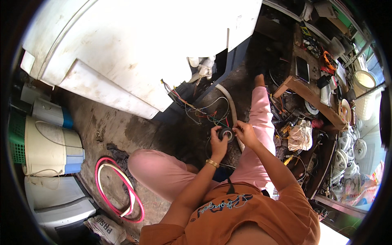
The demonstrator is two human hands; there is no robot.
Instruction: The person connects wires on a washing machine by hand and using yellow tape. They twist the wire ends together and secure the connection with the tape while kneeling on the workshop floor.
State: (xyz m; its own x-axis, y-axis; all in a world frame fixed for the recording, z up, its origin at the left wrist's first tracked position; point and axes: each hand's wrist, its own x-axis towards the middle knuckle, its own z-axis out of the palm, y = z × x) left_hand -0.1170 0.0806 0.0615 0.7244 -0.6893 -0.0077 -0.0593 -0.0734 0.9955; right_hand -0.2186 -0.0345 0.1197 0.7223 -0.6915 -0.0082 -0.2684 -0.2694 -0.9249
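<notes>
My left hand (pixel 218 146) is closed around a roll of black tape (pixel 222 132), its pale core facing right. Close beside the roll, the bent fingers of my right hand (pixel 245 134) are pinched together near its edge. What those fingertips hold is too small to make out. Just beyond both hands, thin coloured wires (pixel 212 117) trail from the underside of a large white appliance body (pixel 122 77). A grey hose (pixel 231 102) curves down from the appliance and passes behind my right hand.
A pink and white hose loop (pixel 98 179) lies on the concrete floor at left, near a cream tub (pixel 47 143). To the right stands a wooden bench (pixel 312 96) bearing a phone (pixel 302 68) and tools. Crumpled cloth (pixel 300 135) and several white pulleys (pixel 345 151) lie below it.
</notes>
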